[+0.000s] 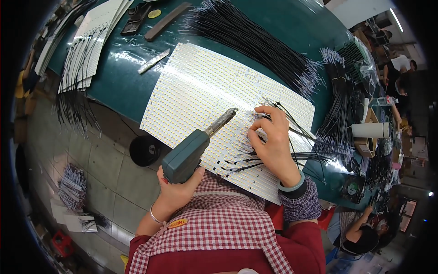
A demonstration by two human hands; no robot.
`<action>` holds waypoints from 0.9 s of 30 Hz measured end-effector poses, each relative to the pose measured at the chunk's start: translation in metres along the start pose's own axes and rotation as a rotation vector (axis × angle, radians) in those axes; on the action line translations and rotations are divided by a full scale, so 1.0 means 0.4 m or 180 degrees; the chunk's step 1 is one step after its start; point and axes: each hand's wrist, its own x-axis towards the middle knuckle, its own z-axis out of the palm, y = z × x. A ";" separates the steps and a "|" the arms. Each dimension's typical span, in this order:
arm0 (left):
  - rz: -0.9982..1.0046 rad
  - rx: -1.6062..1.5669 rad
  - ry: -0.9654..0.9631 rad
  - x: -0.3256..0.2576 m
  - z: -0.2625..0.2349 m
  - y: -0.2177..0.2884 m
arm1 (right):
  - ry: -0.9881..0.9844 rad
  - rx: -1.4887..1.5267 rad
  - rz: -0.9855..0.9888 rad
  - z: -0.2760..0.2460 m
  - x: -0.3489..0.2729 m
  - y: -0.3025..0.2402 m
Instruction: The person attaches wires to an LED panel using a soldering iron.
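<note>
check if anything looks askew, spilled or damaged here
Nothing looks spilled or broken. Slightly odd: at upper left, black wires from the stacked boards dangle past the edge of the table, where they could snag.

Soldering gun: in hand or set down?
In hand: the left hand holds the soldering gun at its lower end, tip over the white board.

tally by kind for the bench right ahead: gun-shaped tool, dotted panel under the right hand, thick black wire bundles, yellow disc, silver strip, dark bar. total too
Gun-shaped tool: 1
Dotted panel: 1
Thick black wire bundles: 2
Yellow disc: 1
Silver strip: 1
Dark bar: 1
Total: 7
</note>
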 end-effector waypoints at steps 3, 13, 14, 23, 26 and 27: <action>0.0125 0.0016 0.0036 -0.002 -0.002 -0.007 | 0.0027 -0.0005 0.0015 0.004 -0.002 0.005; 0.0356 0.0445 -0.0156 -0.020 0.000 -0.026 | 0.0276 -0.0038 -0.0071 0.039 -0.018 0.020; 0.0249 0.0391 -0.0143 -0.021 0.000 -0.027 | 0.0328 -0.0028 -0.0063 0.043 -0.017 0.020; 0.0257 0.0607 -0.0265 -0.020 -0.007 -0.023 | 0.0290 -0.0145 -0.0098 0.039 -0.015 0.014; 0.0533 0.0966 -0.0139 -0.019 -0.016 -0.065 | 0.0278 -0.0116 -0.0101 0.037 -0.015 0.013; 0.0531 0.0966 -0.0140 -0.019 -0.019 -0.070 | 0.0277 -0.0116 -0.0098 0.038 -0.016 0.014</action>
